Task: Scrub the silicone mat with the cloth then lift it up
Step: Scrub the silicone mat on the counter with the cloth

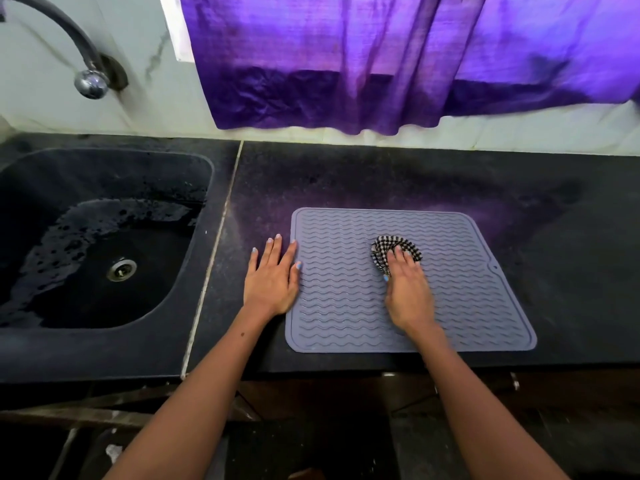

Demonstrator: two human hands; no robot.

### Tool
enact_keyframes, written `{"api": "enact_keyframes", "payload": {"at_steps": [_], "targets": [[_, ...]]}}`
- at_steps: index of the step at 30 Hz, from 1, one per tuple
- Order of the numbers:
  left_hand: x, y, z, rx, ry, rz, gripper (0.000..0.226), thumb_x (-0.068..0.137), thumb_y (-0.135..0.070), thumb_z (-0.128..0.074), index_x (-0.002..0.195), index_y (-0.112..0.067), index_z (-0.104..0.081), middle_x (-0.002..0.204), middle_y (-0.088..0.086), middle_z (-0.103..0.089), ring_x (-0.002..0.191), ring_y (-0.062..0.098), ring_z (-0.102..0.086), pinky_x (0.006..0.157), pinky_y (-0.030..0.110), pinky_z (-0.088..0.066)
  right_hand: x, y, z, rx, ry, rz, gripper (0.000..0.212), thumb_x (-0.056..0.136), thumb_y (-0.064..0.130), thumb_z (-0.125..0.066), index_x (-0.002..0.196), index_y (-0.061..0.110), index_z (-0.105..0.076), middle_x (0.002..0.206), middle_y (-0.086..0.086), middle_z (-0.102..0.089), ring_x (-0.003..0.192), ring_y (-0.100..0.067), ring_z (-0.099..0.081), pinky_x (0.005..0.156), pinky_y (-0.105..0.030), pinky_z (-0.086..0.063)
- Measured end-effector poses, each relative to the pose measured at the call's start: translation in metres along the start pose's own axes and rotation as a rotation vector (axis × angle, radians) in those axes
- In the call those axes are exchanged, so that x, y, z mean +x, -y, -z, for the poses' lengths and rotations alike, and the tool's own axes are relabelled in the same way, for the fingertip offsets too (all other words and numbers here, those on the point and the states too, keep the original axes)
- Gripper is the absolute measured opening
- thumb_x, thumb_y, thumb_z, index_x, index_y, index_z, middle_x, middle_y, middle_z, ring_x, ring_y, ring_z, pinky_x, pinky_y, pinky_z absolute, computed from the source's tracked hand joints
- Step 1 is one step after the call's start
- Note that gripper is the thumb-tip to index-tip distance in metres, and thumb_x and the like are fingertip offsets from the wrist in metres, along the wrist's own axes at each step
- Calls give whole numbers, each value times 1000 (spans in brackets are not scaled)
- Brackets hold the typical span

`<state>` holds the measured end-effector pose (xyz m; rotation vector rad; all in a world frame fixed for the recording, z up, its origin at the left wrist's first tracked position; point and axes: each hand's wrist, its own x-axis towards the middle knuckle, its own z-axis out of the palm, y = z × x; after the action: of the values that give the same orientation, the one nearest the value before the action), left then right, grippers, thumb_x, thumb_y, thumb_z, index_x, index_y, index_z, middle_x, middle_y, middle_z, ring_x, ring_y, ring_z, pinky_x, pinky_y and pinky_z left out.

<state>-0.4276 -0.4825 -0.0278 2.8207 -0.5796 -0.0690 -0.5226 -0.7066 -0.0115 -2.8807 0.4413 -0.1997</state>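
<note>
A grey silicone mat (467, 289) with wavy ridges lies flat on the dark counter (381, 178). My right hand (408, 292) presses a bunched black-and-white checked cloth (391, 245) onto the middle of the mat, with the fingers lying over the cloth. My left hand (272, 278) lies flat with straight fingers at the mat's left edge, thumb and forefinger on the mat and the other fingers on the counter.
A black sink (104, 237) with a metal drain (121, 270) and some water sits at the left, under a curved tap (90, 83). A purple curtain (381, 64) hangs over the back wall. The counter's front edge runs just below the mat.
</note>
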Motion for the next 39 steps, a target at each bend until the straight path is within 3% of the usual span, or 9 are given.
{"api": "enact_keyframes", "payload": {"at_steps": [2,4,7,10,13,18,24,34,39], "targets": [[0,1,1,7,4,6,66,89,-47,-1,151,-25,-9,160,4,-1,147,17,4,118,40,7,2,0,4,34,25,6,58,92,5,-41,147,11,-23,156,-5,-19,145,-18,-15,118,-29,-6],[1,0,0,3,5,10,63,92,-46,-2,151,-25,-9,160,4,-1,147,17,4,118,40,6,12,-5,11,191,72,-43,51,93,5,-41,143,14,-33,150,-2,-34,139,-19,-30,114,-30,-21],[0,1,1,-16,9,1,54,100,-41,-12,151,-23,-9,160,4,-1,147,18,4,118,41,6,32,-20,29,612,133,-271,34,96,10,-43,128,14,-53,112,-2,-58,110,-25,-57,84,-26,-42],[-2,-1,2,-38,-5,22,55,100,-43,-13,151,-22,-12,160,3,-3,147,16,2,118,41,5,44,-27,53,866,-125,-561,31,98,12,-40,124,5,-55,115,-14,-59,97,-26,-61,85,-30,-44],[4,-15,13,-199,6,151,64,98,-50,-27,149,-13,-18,159,6,-9,147,18,-1,118,44,5,25,-28,60,655,-327,-632,42,99,16,-39,140,10,-38,140,-9,-46,127,-27,-45,95,-25,-35],[26,-70,24,-411,70,119,106,75,-64,-61,149,-6,-13,158,9,-10,147,22,-3,118,42,1,1,-35,13,378,-271,-362,48,93,9,-44,141,11,-37,145,-10,-41,135,-25,-36,114,-38,-26],[39,-100,17,-380,230,190,129,62,-60,-76,150,-6,1,159,10,6,146,24,12,117,43,8,2,-34,13,348,-281,-342,52,91,4,-45,141,10,-36,148,-7,-38,139,-21,-30,117,-35,-18],[38,-94,5,-356,144,175,115,58,-65,-75,149,-28,-17,159,6,0,146,23,6,118,42,1,2,-35,11,336,-279,-336,52,91,5,-45,142,11,-35,148,-7,-37,139,-20,-29,118,-33,-16],[39,-94,8,-310,170,160,106,62,-63,-74,148,-28,-21,158,6,0,146,22,5,118,41,-1,1,-35,13,350,-273,-340,52,92,7,-46,142,13,-35,148,-5,-37,139,-20,-29,117,-38,-20]]}}
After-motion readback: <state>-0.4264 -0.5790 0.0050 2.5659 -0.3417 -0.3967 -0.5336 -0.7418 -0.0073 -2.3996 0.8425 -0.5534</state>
